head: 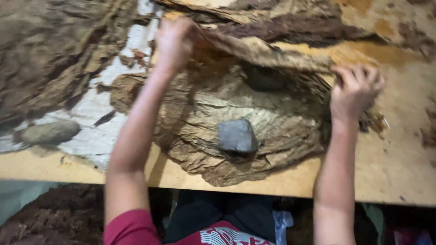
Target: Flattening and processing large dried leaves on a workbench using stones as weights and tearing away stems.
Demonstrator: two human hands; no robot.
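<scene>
Both hands stretch one dried brown leaf [268, 52] flat between them: the left hand [174, 40] pinches its end toward the table's far edge, the right hand [355, 90] clamps the other end nearer the right edge. A grey stone [237, 136] weighs down the leaf stack [204, 109] by the near edge

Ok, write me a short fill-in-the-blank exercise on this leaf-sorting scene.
1. Both hands grip one long brown ____.
2. The grey stone sits on the stack of flattened leaves as a ____.
3. The left hand and right hand work over a ____ table.

Missing: leaf; weight; wooden
</scene>
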